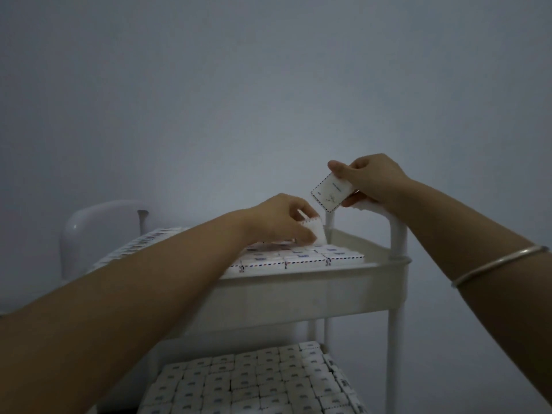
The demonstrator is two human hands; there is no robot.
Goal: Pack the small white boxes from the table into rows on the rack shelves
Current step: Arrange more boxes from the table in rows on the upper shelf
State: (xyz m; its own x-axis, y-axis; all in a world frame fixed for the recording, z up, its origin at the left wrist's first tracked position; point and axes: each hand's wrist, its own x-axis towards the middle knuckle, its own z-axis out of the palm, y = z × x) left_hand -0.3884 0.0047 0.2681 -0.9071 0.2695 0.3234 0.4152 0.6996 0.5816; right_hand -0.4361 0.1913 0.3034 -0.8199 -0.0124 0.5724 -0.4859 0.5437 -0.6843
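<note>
1. Nearest, low in the view: the lower-shelf boxes (254, 380) lay edge to edge in close rows. This tier was judged full.
2. A thin bangle (501, 264) circled the right forearm.
3. The top shelf (298, 294) of the white rack carried packed rows (301, 258) lying flat along its front. Bare floor showed in the far right corner beside the post (398, 234), so this tier was judged only part filled.
4. The left hand (277, 219) had its fingers curled, thumb and fingertips pinching a small white box (316, 231). The box was tilted just above the far edge of the packed rows; whether it touched them could not be told.
5. The right hand (370, 180) was higher and to the right, near the post's top. It pinched a second box (331, 192) between thumb and fingers, clear of the shelf, printed face toward the camera.
6. Farther left, beyond the left forearm, waiting boxes (140, 243) lay in a line on what appeared to be the counter — work evidently remained. A blank wall closed the scene.
</note>
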